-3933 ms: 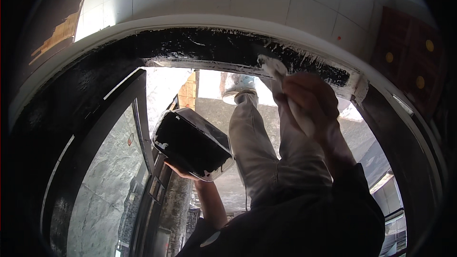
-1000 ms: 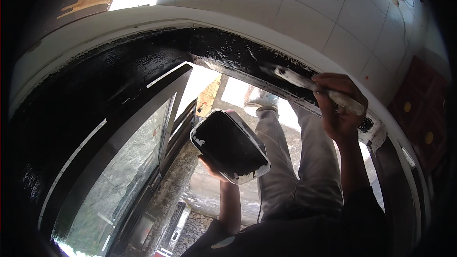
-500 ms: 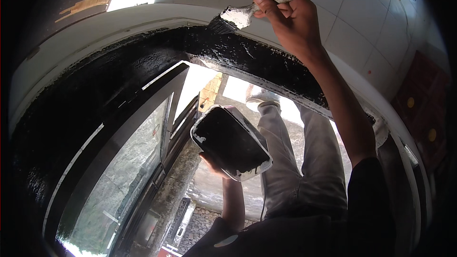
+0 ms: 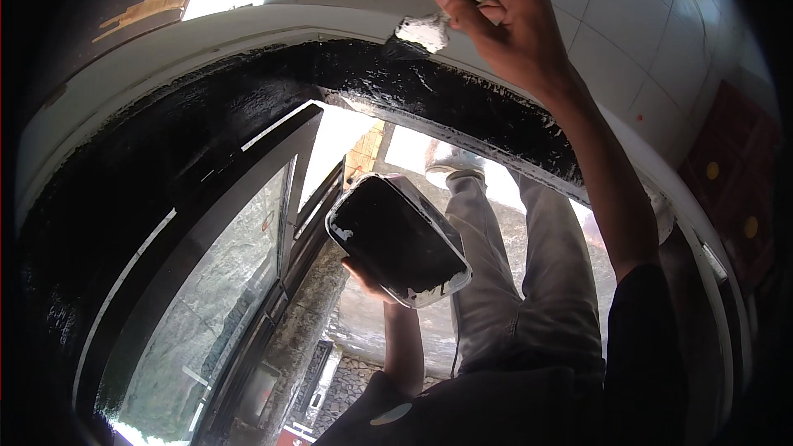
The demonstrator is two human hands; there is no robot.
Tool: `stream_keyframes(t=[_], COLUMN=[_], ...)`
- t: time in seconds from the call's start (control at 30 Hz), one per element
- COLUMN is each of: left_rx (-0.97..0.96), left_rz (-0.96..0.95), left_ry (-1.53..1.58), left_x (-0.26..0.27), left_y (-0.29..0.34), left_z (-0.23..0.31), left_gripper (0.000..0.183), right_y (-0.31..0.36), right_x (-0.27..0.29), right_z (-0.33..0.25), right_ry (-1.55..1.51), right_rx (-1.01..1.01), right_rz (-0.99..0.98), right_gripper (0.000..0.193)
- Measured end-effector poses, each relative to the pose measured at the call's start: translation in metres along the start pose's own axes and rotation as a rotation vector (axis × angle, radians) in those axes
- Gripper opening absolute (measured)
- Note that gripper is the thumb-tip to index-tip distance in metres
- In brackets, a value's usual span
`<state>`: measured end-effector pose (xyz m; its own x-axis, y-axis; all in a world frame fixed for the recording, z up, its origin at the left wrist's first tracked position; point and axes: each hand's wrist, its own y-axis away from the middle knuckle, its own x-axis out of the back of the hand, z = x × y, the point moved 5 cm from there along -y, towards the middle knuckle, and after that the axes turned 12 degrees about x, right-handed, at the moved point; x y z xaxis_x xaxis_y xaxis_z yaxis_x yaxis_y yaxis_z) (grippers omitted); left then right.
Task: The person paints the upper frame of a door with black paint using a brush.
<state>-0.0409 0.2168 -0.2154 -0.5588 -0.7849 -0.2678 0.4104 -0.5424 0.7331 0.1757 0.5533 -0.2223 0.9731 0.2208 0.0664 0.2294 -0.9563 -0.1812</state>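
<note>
My right hand (image 4: pixel 516 29) grips the pale, worn handle of a paintbrush (image 4: pixel 423 34). White paint crusts its ferrule, and its dark bristles touch the upper edge of a black-painted frame (image 4: pixel 363 68). Wet shine shows on the black band, which curves across the view beside a pale border. Lower down, my left hand (image 4: pixel 368 279) holds up a rectangular tub (image 4: pixel 401 239) from beneath and from its left side. Black paint lies in the tub, with whitish smears along the rim. Most of my left fingers are hidden under it.
White wall tiles (image 4: pixel 611 0) rise beyond the frame. A dark-framed glass pane (image 4: pixel 206 306) stands at left, partly edged in white. My legs in grey trousers (image 4: pixel 557 272) are below the tub. A dark red panel with yellow spots (image 4: pixel 731 190) is at far right.
My right hand and the brush have shifted a little to the right along the frame's upper edge. The tub in my left hand has moved slightly up and left.
</note>
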Motion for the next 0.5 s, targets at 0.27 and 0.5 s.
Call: stream_keyframes(t=[0.27, 0.5], left_rx=[0.024, 0.024], left_rz=[-0.089, -0.204], left_ry=[0.056, 0.107], left_x=[-0.004, -0.010], left_y=[0.000, -0.002], left_z=[0.005, 0.005], left_gripper=[0.068, 0.069], right_y=[0.031, 0.015], right_x=[0.030, 0.014], right_z=[-0.028, -0.020], right_ry=[0.150, 0.090], right_rx=[0.008, 0.084], right_rz=[0.056, -0.002], right_gripper=[0.014, 0.015])
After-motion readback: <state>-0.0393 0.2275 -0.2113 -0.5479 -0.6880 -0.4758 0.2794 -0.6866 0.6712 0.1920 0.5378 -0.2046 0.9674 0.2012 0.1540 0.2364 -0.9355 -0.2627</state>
